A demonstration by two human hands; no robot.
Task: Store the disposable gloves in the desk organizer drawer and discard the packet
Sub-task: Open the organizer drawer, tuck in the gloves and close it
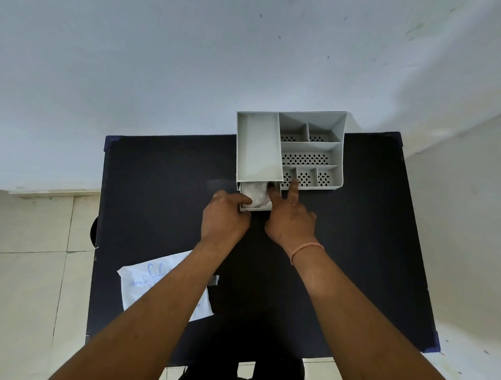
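A grey desk organizer (258,144) stands at the far side of the dark table (164,186). Its small drawer (257,208) is pulled out toward me, and crumpled clear disposable gloves (257,194) lie inside it. My left hand (224,217) grips the drawer's left front corner, thumb on the rim. My right hand (291,217) reaches over the drawer's right side with fingers spread, some dipping into the drawer, one pointing up against the organizer's front. The white glove packet (143,285) lies flat near the table's front left, partly hidden under my left forearm.
The organizer's right half has several perforated compartments (307,159) that hold nothing. A pale wall rises right behind the table. Tiled floor (27,281) shows to the left, and the table's right edge (423,252) runs close to another wall.
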